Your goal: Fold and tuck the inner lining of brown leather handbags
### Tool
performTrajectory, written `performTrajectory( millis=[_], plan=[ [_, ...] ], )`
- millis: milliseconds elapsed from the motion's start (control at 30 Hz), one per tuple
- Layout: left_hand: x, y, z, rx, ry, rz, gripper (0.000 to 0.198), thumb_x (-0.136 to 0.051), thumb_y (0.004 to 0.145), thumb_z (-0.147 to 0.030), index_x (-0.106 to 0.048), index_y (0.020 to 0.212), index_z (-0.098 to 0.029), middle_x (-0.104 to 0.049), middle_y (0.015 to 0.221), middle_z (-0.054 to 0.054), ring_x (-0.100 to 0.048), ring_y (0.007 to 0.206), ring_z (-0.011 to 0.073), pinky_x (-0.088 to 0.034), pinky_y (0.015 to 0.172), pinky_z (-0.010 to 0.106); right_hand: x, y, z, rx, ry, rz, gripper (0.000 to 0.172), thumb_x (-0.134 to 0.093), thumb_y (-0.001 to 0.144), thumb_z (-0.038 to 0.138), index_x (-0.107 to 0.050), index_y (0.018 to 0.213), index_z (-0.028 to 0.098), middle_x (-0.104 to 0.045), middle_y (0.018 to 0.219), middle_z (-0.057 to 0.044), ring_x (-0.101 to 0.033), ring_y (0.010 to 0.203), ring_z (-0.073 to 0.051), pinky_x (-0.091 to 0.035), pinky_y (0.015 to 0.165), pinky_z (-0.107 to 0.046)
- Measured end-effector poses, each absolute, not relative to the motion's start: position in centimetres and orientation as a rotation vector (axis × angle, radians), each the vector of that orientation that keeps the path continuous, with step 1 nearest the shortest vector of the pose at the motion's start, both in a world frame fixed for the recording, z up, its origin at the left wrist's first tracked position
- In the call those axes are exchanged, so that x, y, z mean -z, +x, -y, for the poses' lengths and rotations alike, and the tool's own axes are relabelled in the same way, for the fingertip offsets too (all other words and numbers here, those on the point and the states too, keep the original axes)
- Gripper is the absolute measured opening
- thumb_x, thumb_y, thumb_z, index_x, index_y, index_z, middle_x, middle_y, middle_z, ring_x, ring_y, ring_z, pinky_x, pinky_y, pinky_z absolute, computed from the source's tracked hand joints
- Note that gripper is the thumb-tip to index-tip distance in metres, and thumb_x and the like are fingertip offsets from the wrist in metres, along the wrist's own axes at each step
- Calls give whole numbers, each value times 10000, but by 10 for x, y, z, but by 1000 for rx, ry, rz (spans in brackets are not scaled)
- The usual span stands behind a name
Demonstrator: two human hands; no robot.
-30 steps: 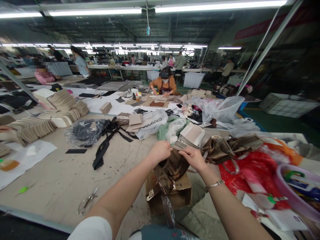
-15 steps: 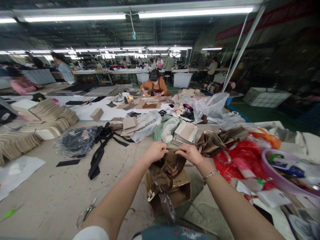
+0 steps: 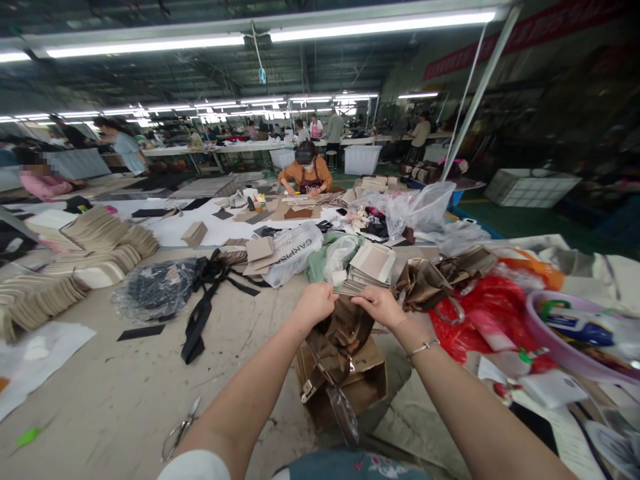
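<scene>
A brown bag (image 3: 345, 333) hangs from both my hands in front of my body, with metal fittings and a strap end in clear wrapping (image 3: 343, 413) dangling from it. My left hand (image 3: 316, 305) is closed on the left part of its upper edge. At the right part of that edge my right hand (image 3: 381, 307) pinches the material between thumb and fingers. Below the hands the boxy brown body (image 3: 370, 373) gapes open toward the right. Just beyond my hands lies a stack of beige panels (image 3: 371, 262).
Scissors (image 3: 181, 430) lie by my left forearm. Wrapped black material (image 3: 160, 287) and stacked beige pieces (image 3: 107, 250) are on the left. More brown bags (image 3: 425, 283), a red plastic bag (image 3: 470, 313) and a purple basin (image 3: 533, 313) crowd the right. A co-worker (image 3: 306, 175) sits opposite.
The camera view has shifted slightly. Both hands keep their grip on the bag's upper edge, and the bag hangs almost as before.
</scene>
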State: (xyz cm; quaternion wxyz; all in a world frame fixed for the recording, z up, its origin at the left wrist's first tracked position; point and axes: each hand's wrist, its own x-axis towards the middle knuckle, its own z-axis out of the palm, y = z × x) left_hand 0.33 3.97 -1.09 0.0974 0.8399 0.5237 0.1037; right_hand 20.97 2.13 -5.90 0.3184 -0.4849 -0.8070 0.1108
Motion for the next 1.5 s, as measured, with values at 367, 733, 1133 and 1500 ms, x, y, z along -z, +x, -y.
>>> performTrajectory(
  millis=[367,733,1133,1500],
  plan=[
    [11,2,-38,-313,2473,-1618,176,-528,843,-298,-624,768,-171,-663,838,61,-604,810,180,-417,719,267,45,213,-18,-382,-1282,2249,424,-393,908,512,-683,879,204,-654,760,-40,-584,697,-164,-438,653,-273],
    [9,0,-35,-267,2497,-1605,202,-500,860,-300,-629,788,-163,-662,858,75,-603,835,183,-421,724,267,42,190,-21,-154,-1304,2285,351,-470,903,400,-657,676,207,-627,678,-25,-557,666,-148,-390,621,-254],
    [15,-3,-38,-344,2534,-1498,176,-529,834,-266,-634,746,-156,-664,816,74,-605,790,180,-426,691,262,22,180,-14,-85,-1432,2442,373,-454,864,554,-682,824,260,-695,805,-41,-611,735,-190,-385,618,-270],
    [-7,-36,-23,-838,2241,-1372,180,-723,689,-275,-676,844,-198,-624,1171,59,-581,1070,175,-416,971,303,12,164,-16,-40,-1618,2481,340,-421,918,393,-669,787,200,-689,809,-70,-616,744,-182,-383,633,-260]
  ],
)
